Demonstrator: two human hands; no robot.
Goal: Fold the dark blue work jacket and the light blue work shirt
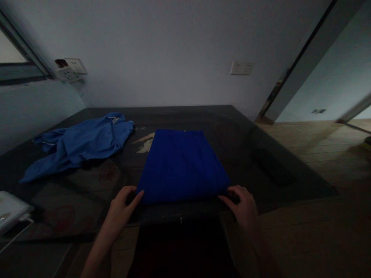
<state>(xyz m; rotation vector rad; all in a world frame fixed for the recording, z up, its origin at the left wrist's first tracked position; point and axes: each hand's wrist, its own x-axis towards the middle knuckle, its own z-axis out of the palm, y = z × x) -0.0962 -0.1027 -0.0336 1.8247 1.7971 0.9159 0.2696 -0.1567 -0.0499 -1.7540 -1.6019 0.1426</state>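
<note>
A deep blue cloth [182, 164], folded into a neat rectangle, lies flat near the front edge of a dark table [220, 123]. My left hand [124, 204] rests at the cloth's near left corner, fingers curled with the fingertips touching the edge. At the near right corner my right hand [242, 204] pinches the cloth's edge between thumb and fingers. The room is dim.
A lighter blue garment [81, 144] lies crumpled at the table's back left. A white object [10, 210] sits at the left edge. Wall sockets [241, 68] are on the wall behind. Wooden floor [319, 146] and a doorway lie to the right.
</note>
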